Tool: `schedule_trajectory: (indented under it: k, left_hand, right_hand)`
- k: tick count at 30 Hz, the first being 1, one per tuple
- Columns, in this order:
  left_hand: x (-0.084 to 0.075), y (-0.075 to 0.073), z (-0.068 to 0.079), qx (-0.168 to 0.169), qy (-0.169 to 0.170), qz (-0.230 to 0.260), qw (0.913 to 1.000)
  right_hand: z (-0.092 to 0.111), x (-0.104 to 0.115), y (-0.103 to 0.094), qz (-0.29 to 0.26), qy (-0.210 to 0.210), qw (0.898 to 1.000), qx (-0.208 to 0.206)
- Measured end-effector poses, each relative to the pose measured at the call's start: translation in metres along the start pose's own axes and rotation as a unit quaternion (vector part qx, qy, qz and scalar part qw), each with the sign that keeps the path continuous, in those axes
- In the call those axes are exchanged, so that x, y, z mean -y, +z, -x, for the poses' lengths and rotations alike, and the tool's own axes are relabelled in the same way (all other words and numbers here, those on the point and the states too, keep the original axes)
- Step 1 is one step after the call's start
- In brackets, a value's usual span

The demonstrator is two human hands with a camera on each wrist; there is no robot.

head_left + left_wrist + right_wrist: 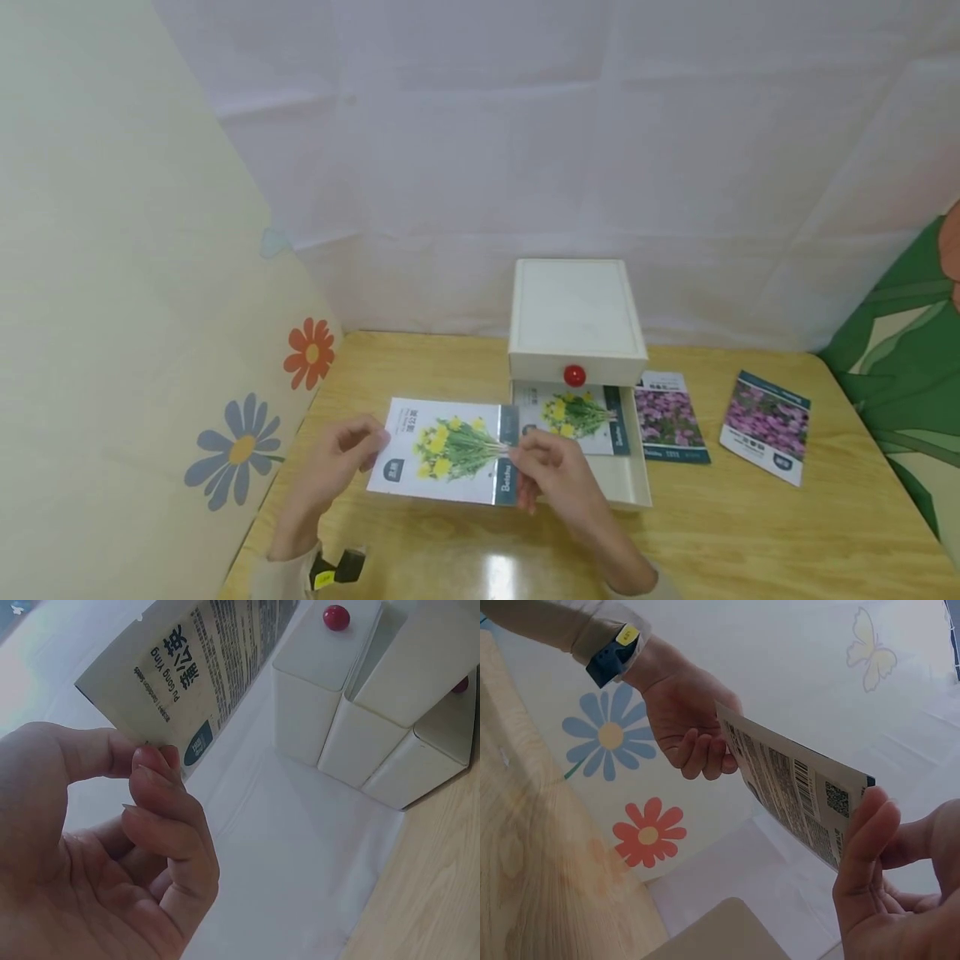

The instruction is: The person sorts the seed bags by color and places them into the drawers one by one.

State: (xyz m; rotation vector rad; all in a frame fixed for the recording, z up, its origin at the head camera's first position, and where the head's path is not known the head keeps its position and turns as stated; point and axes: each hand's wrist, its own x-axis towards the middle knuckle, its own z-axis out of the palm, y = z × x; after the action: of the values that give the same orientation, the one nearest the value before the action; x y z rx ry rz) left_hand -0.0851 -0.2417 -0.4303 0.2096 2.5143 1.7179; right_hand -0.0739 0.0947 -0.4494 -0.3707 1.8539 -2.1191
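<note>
A seed packet [450,450] printed with yellow dandelions is held flat in the air between both hands, picture side up in the head view. My left hand [341,462] pinches its left edge between thumb and fingers. At the dark "Beishu" end, my right hand [555,471] pinches the other edge. Printed text covers the underside of the packet [202,671] in the left wrist view; a barcode and QR code show in the right wrist view. Right behind the hands, a second dandelion packet [573,417] lies in the pulled-out drawer [626,483] of a white box.
The white drawer box [577,300] with a red knob [574,376] stands against the back cloth. Two packets with pink-purple flowers, one near packet [667,417] and one farther packet [768,425], lie on the wooden table [720,533] to its right. A flowered panel [187,333] borders the left.
</note>
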Motion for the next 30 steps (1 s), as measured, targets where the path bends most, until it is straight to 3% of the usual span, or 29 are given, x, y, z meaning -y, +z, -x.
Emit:
schedule_trajectory:
  k: [5,10,16,21,30]
  left_hand:
    - [-0.006,0.007,0.000,0.003,-0.037,0.008,0.9993]
    - [-0.007,0.013,-0.001,0.013,-0.029,0.016,0.9994]
    - [-0.008,0.018,-0.002,0.014,-0.054,0.008,0.9984]
    - [-0.011,0.022,-0.002,0.014,-0.069,0.007,0.9975]
    - [-0.018,0.027,0.000,0.010,-0.063,0.007,0.9979]
  right_hand:
    - [0.004,0.002,-0.008,0.011,0.006,1.000,0.002]
    - [0.007,0.000,-0.015,0.010,0.004,1.000,0.002]
    - [0.010,-0.002,-0.020,0.006,0.001,1.000,0.006]
    - [0.013,0.000,-0.023,0.009,0.019,1.000,-0.004]
    - [0.014,0.008,-0.028,0.005,0.045,0.999,-0.008]
